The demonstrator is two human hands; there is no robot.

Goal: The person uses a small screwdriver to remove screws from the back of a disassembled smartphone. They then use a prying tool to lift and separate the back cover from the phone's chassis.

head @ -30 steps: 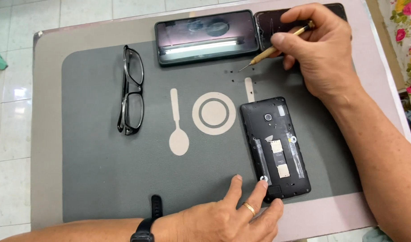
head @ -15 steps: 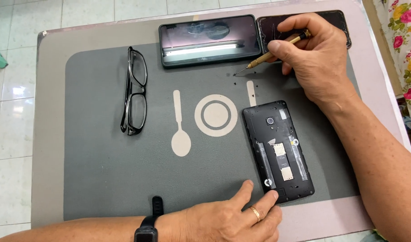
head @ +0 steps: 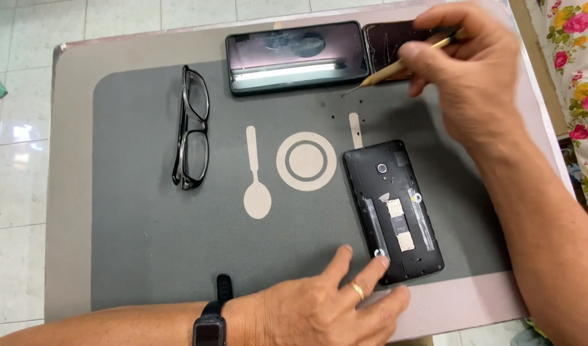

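Two hands work an opened phone (head: pixel 393 210) lying back-up on the grey mat (head: pixel 147 243): left hand (head: pixel 319 307) spreads fingers on its lower corner, right hand (head: pixel 480 70) pinches a screwdriver (head: pixel 396 69) above tiny screws (head: pixel 345 109); placing its tip precisely seems next

Opened black phone (head: pixel 394 210) flat on grey mat, back off, internals showing; thin wooden-handled screwdriver (head: pixel 401 64) tilted above mat.

A grey-topped table (head: pixel 70 192) stands on glossy white floor tiles (head: pixel 15 128), with flowered cloth (head: pixel 579 57) alongside.
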